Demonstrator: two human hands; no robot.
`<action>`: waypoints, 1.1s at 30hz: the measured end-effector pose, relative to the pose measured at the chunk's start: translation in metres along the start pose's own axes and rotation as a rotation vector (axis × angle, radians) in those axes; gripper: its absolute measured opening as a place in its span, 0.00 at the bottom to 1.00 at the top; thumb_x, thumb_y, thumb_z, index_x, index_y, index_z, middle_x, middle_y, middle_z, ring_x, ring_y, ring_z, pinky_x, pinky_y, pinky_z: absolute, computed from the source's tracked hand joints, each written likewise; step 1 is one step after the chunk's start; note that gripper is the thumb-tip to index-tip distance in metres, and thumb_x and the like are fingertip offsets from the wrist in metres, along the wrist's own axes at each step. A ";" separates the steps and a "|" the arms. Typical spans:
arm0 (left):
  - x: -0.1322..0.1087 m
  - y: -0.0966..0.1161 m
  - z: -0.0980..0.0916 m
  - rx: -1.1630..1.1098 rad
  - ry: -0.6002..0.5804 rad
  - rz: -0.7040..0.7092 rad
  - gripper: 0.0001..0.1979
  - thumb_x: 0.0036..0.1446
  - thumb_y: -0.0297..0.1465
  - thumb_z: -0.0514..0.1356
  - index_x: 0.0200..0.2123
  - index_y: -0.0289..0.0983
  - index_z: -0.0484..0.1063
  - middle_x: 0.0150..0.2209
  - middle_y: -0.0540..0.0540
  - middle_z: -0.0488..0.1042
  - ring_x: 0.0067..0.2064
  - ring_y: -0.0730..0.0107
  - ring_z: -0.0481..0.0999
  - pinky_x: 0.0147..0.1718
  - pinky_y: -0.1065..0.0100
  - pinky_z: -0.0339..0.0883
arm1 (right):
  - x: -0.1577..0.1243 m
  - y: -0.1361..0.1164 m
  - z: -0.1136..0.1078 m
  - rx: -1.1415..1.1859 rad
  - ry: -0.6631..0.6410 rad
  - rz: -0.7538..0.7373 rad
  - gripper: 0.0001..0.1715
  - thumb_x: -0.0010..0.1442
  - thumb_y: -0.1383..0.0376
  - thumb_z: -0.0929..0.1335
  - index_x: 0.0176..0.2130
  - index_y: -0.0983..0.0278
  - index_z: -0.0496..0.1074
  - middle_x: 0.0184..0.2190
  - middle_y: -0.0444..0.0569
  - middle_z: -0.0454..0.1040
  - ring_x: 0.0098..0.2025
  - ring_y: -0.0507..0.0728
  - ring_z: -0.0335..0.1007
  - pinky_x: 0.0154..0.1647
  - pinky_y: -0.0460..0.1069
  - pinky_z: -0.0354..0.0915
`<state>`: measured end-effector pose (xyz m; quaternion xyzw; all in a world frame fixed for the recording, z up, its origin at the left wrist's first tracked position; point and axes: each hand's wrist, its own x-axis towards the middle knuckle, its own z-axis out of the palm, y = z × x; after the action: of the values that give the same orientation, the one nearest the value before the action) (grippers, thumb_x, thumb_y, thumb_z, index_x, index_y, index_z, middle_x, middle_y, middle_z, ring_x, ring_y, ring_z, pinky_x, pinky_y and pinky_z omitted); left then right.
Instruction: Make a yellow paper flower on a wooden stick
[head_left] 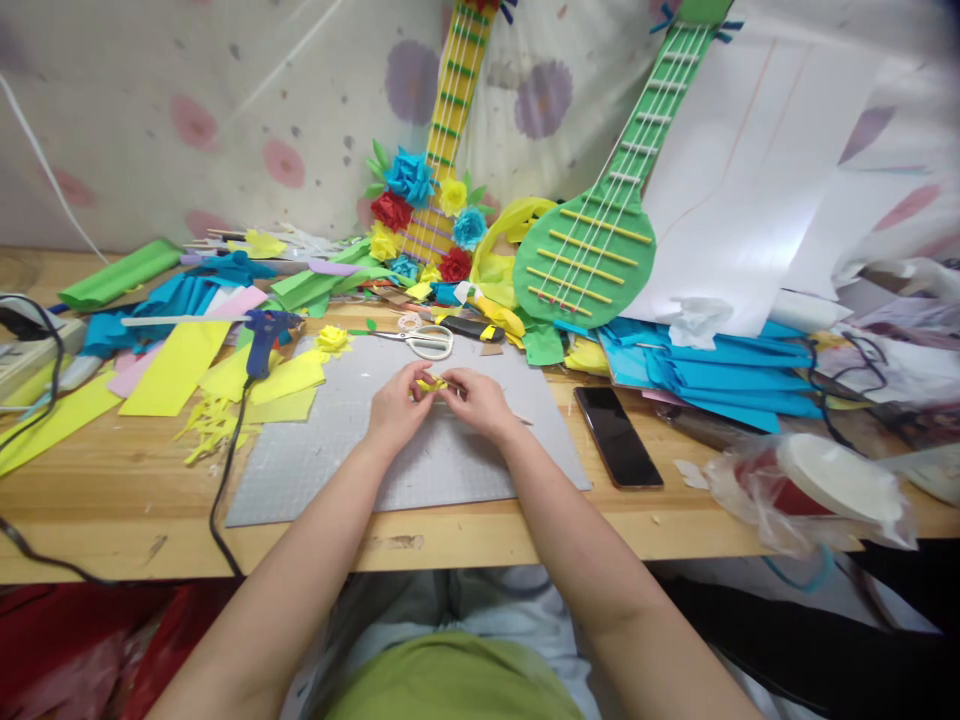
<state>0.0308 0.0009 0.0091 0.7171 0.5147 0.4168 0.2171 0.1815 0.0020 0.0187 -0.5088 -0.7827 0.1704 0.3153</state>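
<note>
a wooden tabletop (172, 520) spreads beneath your fingers (454, 378), with a grey mat (300, 470) directly under them that might slide if leaned on. your left forearm (300, 560), reaching forward, could snag the cord (227, 470) and drag the glue gun (262, 338), left of your fingers. your left hand (401, 408) and right hand (478, 402) nearly meet, fingers curled, pinching a small yellow piece (432, 385) between them; squeezing hard might crease it.

Craft wkspace: wd bench (165, 535) w/ glue gun (262, 345), scissors (407, 337), blue ppr (720, 372).
</note>
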 end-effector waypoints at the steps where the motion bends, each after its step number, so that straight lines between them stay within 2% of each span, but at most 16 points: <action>1: 0.000 0.000 0.000 -0.005 -0.004 0.000 0.20 0.47 0.28 0.57 0.46 0.40 0.63 0.36 0.51 0.72 0.28 0.79 0.67 0.31 0.73 0.63 | 0.000 0.000 0.000 -0.002 0.001 0.004 0.11 0.54 0.65 0.62 0.38 0.62 0.70 0.32 0.43 0.72 0.30 0.49 0.63 0.32 0.44 0.56; 23: 0.002 -0.003 -0.002 -0.077 -0.036 -0.044 0.18 0.48 0.29 0.57 0.45 0.40 0.65 0.36 0.50 0.74 0.28 0.78 0.67 0.30 0.73 0.63 | 0.001 0.000 0.002 -0.031 0.006 0.015 0.08 0.54 0.66 0.62 0.33 0.62 0.70 0.30 0.43 0.72 0.29 0.49 0.62 0.30 0.43 0.54; 33: 0.001 -0.004 -0.003 -0.099 -0.043 -0.016 0.18 0.48 0.28 0.57 0.45 0.39 0.65 0.35 0.50 0.74 0.28 0.78 0.68 0.31 0.73 0.63 | 0.001 0.002 0.003 -0.040 0.010 0.012 0.08 0.53 0.66 0.62 0.32 0.62 0.69 0.29 0.43 0.71 0.28 0.49 0.61 0.29 0.43 0.53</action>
<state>0.0262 0.0031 0.0080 0.7101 0.4946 0.4245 0.2663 0.1804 0.0036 0.0159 -0.5207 -0.7813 0.1540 0.3078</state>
